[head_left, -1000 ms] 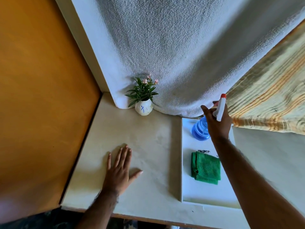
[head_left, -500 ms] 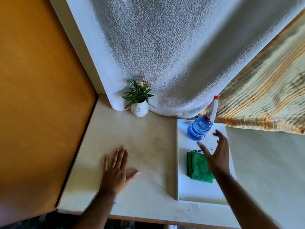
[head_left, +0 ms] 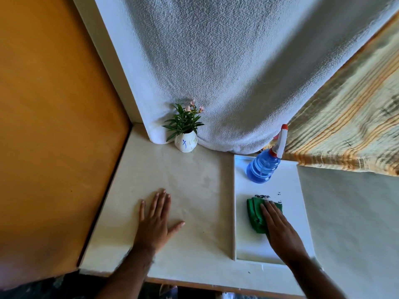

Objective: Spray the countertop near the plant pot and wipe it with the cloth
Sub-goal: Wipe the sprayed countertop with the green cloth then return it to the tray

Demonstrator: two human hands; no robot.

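Note:
A small white plant pot (head_left: 186, 143) with green leaves and pink flowers stands at the back of the cream countertop (head_left: 190, 182). A blue spray bottle (head_left: 263, 166) with a white and red nozzle stands at the far end of a white tray (head_left: 302, 212). A folded green cloth (head_left: 254, 214) lies in the tray's middle. My right hand (head_left: 280, 231) rests flat on top of the cloth, fingers extended, covering its right part. My left hand (head_left: 154, 221) lies flat on the countertop with fingers spread, well in front of the pot.
An orange panel (head_left: 54, 126) walls the left side. A white textured towel (head_left: 226, 72) hangs behind the pot, and a striped yellow fabric (head_left: 349, 130) hangs at the right. The countertop's front edge (head_left: 194, 283) runs along the bottom.
My right hand let go of the spray bottle, drew back toward me and came down onto the green cloth. My left hand stayed flat on the countertop.

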